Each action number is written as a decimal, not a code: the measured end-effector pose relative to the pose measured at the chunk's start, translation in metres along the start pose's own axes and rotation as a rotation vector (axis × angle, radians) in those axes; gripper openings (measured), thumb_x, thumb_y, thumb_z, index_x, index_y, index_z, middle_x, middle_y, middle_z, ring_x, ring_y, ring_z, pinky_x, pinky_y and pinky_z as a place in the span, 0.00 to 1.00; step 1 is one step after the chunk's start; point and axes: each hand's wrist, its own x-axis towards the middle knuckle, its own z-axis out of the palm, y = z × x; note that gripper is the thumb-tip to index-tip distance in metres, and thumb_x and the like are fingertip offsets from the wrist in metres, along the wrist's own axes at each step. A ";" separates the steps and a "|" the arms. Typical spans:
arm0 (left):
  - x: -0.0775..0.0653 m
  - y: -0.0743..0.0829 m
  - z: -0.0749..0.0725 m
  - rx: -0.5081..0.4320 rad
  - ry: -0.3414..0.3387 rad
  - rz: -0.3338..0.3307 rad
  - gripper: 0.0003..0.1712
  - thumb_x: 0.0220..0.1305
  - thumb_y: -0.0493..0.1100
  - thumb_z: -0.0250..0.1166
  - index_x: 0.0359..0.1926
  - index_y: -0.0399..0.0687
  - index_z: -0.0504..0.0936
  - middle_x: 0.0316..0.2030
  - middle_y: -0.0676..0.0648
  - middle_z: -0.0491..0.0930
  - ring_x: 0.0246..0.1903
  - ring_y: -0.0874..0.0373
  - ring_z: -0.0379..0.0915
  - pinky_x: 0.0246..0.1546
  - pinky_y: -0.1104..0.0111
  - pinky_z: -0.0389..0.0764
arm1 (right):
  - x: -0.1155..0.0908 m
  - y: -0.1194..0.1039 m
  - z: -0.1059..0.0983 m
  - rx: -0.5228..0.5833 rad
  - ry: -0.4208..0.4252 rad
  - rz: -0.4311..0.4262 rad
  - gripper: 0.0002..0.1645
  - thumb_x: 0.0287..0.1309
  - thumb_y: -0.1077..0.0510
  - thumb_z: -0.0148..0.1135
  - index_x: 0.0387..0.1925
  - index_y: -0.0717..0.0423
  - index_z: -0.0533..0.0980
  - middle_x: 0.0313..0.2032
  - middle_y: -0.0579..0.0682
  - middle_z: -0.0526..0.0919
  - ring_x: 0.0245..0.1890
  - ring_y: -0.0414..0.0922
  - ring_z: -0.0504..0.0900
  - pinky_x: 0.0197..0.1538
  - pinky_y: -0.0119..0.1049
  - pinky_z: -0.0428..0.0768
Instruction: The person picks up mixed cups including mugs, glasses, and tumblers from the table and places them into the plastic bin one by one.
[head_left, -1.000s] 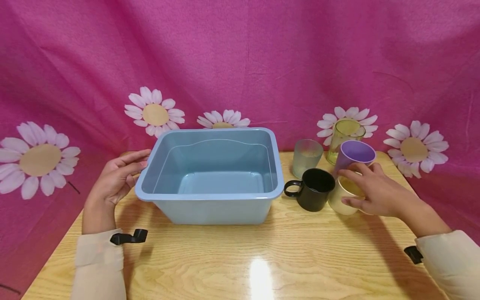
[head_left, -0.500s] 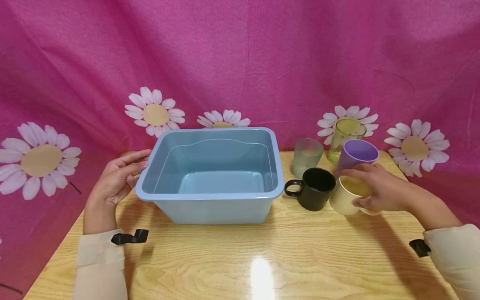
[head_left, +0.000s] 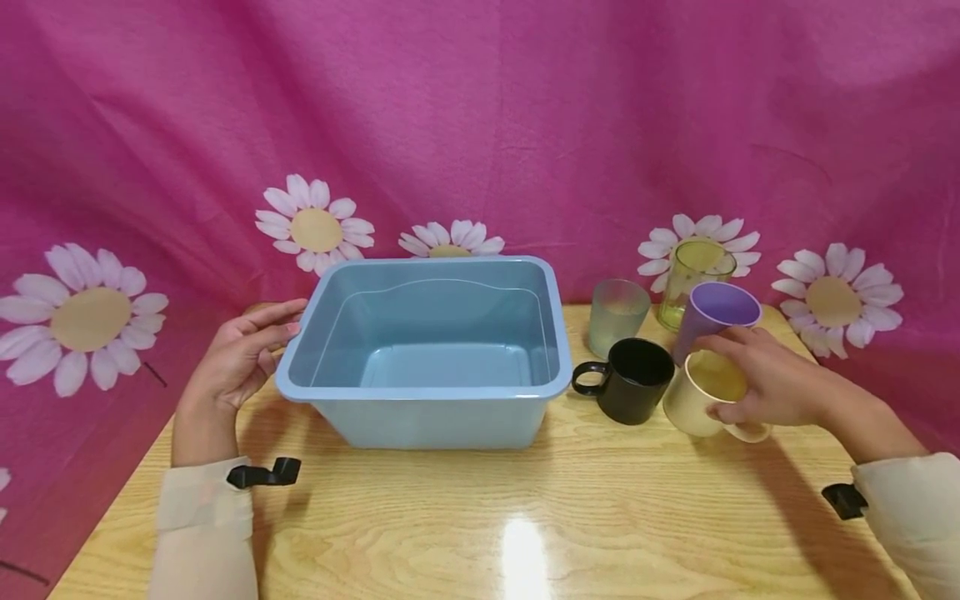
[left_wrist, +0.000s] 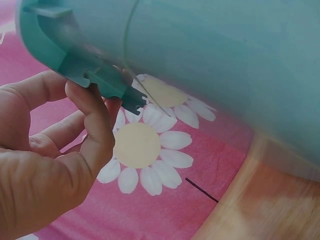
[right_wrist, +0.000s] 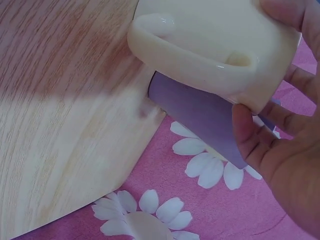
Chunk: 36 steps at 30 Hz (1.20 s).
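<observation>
A person's hands were at work at both sides of a bench point(head_left: 420, 517) set before a flowered pink cloth point(head_left: 465, 108). The left hand point(head_left: 232, 362) held the left edge of a blue tub point(head_left: 420, 393), its bent fingers and thumb closed narrowly about the rim. The right hand point(head_left: 772, 383) gripped a cream mug point(head_left: 688, 408) across its mouth, thumb toward the near side and fingers over the far side, with the mug's handle turned toward the person. Whether the mug's base had left the bench could not be told.

The mug was at the front of a cluster to the right of the tub. A black mug point(head_left: 630, 392) stood just beside it, handle toward the tub; a purple cup point(head_left: 697, 329) stood just behind it. Farther back were a frosted glass point(head_left: 617, 321) and a yellow-green glass point(head_left: 701, 267).

The work looked to be at an early stage. The grip on the cream mug appeared settled and the tub steadied, but all five drinking vessels were outside the tub, and no cup showed within its walls. Moving the cream mug from its place seemed yet to be done, and the other four vessels stood upright on the bench, held by neither hand.
</observation>
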 end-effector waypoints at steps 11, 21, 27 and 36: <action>0.000 0.001 0.000 0.020 0.006 -0.003 0.17 0.70 0.27 0.61 0.53 0.44 0.89 0.44 0.48 0.89 0.40 0.58 0.87 0.42 0.66 0.87 | -0.001 -0.012 -0.017 -0.080 -0.006 0.000 0.48 0.32 0.44 0.87 0.58 0.50 0.77 0.50 0.56 0.76 0.47 0.56 0.75 0.43 0.57 0.80; 0.002 0.001 0.000 0.019 -0.009 -0.001 0.18 0.70 0.26 0.60 0.52 0.44 0.89 0.44 0.48 0.89 0.39 0.59 0.87 0.37 0.71 0.87 | 0.010 -0.024 -0.053 -0.074 0.055 -0.080 0.52 0.24 0.52 0.89 0.59 0.53 0.78 0.54 0.59 0.77 0.52 0.59 0.73 0.50 0.59 0.76; 0.003 0.001 0.001 0.023 -0.007 0.002 0.17 0.70 0.26 0.61 0.53 0.44 0.89 0.43 0.48 0.89 0.40 0.59 0.87 0.40 0.69 0.87 | 0.024 -0.030 -0.079 -0.121 0.087 -0.098 0.51 0.22 0.53 0.88 0.59 0.51 0.79 0.52 0.56 0.78 0.49 0.57 0.74 0.43 0.55 0.76; 0.002 0.001 0.000 0.015 0.011 -0.006 0.17 0.70 0.27 0.61 0.53 0.44 0.89 0.42 0.48 0.89 0.38 0.59 0.87 0.29 0.77 0.84 | 0.050 -0.040 -0.109 -0.141 0.063 -0.135 0.49 0.24 0.55 0.87 0.58 0.50 0.79 0.48 0.52 0.79 0.46 0.52 0.73 0.41 0.50 0.74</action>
